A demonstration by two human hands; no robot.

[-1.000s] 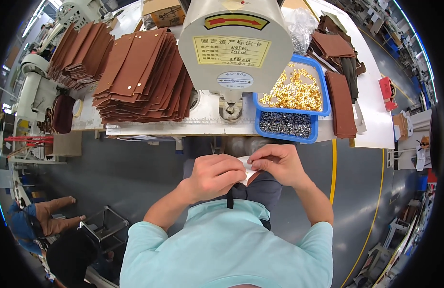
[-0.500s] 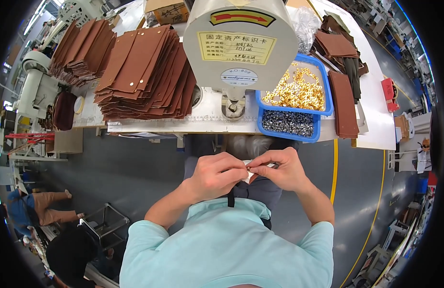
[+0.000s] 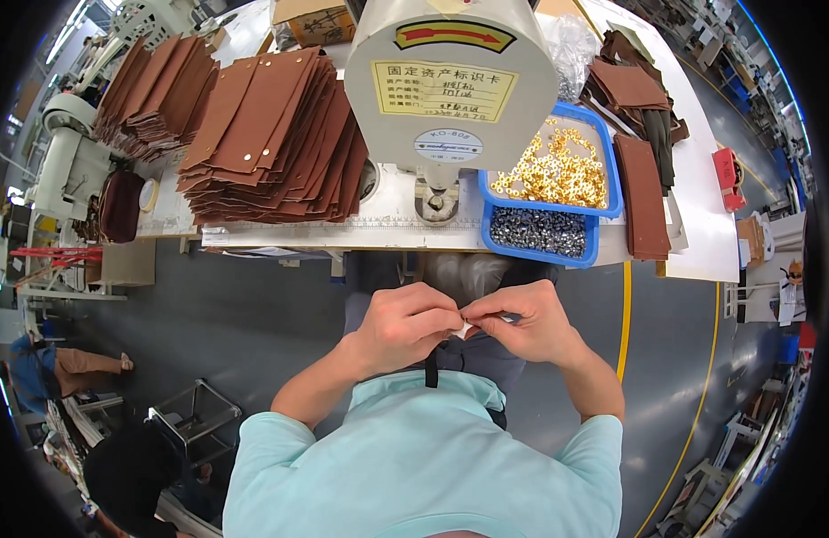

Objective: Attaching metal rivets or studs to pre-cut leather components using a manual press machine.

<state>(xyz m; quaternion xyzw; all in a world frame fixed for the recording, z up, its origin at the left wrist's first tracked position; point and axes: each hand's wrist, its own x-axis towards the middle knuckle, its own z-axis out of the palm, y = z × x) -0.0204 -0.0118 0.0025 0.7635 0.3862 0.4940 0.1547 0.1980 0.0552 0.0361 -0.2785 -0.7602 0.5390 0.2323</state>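
Observation:
Above my lap, my left hand [image 3: 407,325] and my right hand [image 3: 525,319] meet with their fingertips pinched together. Between them is a small white piece [image 3: 464,332], thin and folded like paper or cloth, with a bit of brown at its lower side. Fingers hide most of it, and I cannot make out its kind. Both hands are off the table, in front of its near edge. Nearest to them on the table is the white press machine [image 3: 446,134], its lower tool [image 3: 437,204] at the edge.
Stacks of brown leather pieces [image 3: 253,134] with snaps stand left of the machine. On its right, blue trays [image 3: 613,152] hold gold fittings [image 3: 562,170] and dark metal fittings [image 3: 535,231]. Brown strips [image 3: 641,193] lie farther right. A metal-framed stool [image 3: 195,417] and people are behind at left.
My fingertips have drawn closer over the white piece, and less of it shows. My right fingers have shifted slightly. At the far left, a walking person has changed leg position.

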